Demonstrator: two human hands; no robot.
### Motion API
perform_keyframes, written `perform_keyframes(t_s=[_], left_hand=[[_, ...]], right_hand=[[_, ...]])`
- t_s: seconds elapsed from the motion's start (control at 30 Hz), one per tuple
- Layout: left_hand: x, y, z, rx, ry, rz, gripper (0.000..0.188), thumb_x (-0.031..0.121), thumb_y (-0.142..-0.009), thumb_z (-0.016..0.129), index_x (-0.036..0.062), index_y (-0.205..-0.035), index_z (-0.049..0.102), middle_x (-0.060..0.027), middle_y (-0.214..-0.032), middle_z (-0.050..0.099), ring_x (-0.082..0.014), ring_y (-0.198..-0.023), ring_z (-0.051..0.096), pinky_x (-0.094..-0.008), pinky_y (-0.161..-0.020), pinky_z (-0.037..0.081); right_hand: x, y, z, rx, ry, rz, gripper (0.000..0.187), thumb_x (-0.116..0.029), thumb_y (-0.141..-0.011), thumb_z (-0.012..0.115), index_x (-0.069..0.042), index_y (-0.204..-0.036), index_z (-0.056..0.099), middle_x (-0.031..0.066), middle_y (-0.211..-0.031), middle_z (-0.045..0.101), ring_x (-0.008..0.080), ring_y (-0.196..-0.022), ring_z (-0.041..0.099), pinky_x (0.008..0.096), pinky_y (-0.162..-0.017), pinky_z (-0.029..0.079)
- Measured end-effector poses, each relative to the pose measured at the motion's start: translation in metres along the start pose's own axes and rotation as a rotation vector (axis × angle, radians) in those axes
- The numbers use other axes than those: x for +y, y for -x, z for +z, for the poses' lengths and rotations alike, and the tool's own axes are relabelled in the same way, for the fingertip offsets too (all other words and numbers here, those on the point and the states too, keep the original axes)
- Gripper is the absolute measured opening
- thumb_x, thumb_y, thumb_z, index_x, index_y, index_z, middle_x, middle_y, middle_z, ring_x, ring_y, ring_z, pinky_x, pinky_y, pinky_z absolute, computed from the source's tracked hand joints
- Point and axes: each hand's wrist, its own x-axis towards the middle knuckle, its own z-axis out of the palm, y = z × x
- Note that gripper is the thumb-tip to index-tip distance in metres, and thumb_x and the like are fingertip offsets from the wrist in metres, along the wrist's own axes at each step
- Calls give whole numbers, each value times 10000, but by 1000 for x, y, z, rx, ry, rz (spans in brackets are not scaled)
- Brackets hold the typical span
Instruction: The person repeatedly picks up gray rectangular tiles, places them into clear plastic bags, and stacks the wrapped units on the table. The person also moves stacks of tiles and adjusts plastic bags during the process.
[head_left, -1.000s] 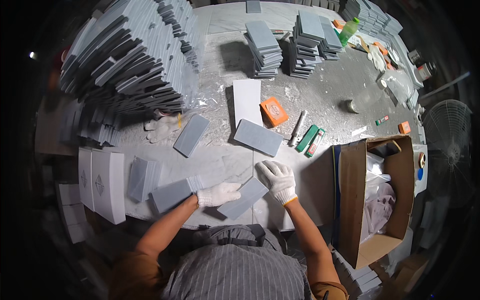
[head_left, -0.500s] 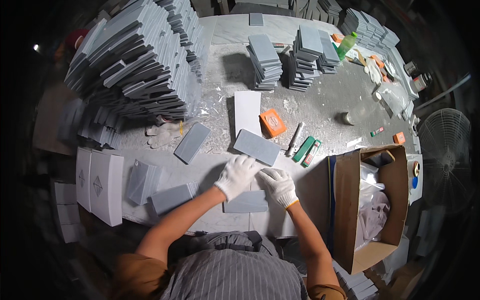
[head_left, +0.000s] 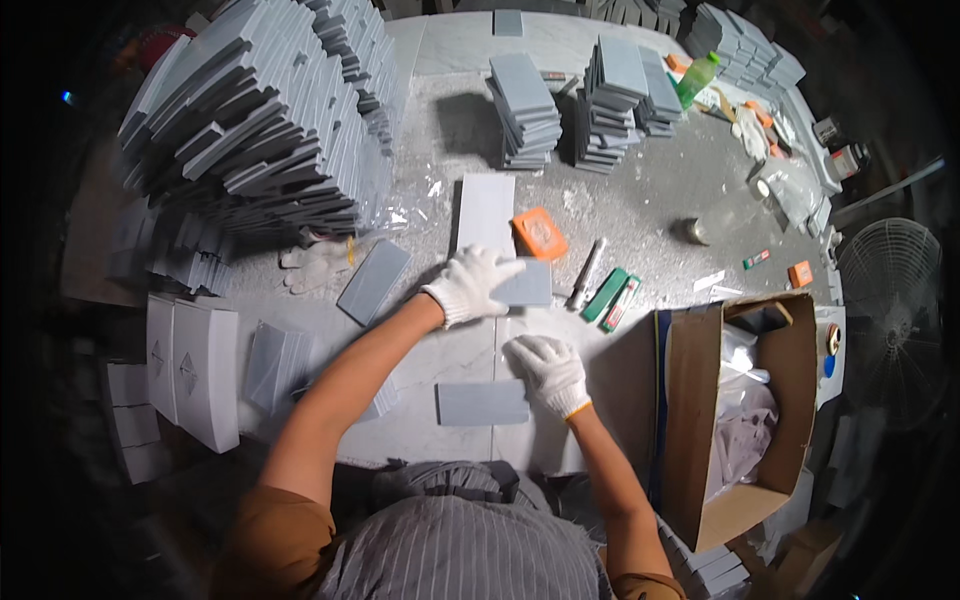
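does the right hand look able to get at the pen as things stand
Probably yes: the pen lies beyond the right hand, and nothing seems to stand between them.

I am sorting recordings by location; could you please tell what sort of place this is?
Probably a workshop or small factory: large piles of grey slabs, a white-flecked worktable and a caged fan at the right suggest it.

Grey slabs (head_left: 482,403) on marbled worktop (head_left: 465,352)
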Motion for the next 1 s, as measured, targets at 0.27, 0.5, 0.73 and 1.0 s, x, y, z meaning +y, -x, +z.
perform_keyframes(t_s=[0.27, 0.5, 0.73, 1.0], left_hand=[[65, 135, 9, 158, 159, 26, 666, 366, -660, 825, 165, -1267, 641, -141, -1263, 529, -353, -1219, 458, -464, -1061, 388], [76, 171, 100, 232, 81, 17, 693, 340, -600, 835, 203, -1252, 648, -122, -1261, 500, -344, -1223, 438, -488, -1069, 365], [80, 169, 108, 233, 18, 34, 728, 354, -614, 834, 215, -1296, 617, -118, -1280, 468, -343, -1245, 406, -512, -1075, 355], [79, 161, 99, 126, -24, 52, 785, 362, -629, 824, 200, -1354, 570, -107, -1264, 477, -344, -1211, 416, -514, -1066, 360]], right_hand=[[7, 4, 7, -17, 60, -6, 429, -165, -830, 617, -210, -1257, 623, 13, -1279, 599, 261, -1152, 571, 408, -978, 454], [14, 4, 11, 10, 8, -7, 432, -140, -884, 618, -233, -1306, 608, 16, -1269, 604, 279, -1112, 589, 410, -949, 487], [10, 3, 8, -8, 0, -7, 432, -119, -883, 617, -237, -1299, 614, 18, -1264, 607, 283, -1116, 590, 407, -937, 497], [12, 3, 11, 57, -75, 1, 397, -138, -871, 658, -202, -1262, 640, 47, -1254, 617, 293, -1107, 600, 405, -934, 505]])
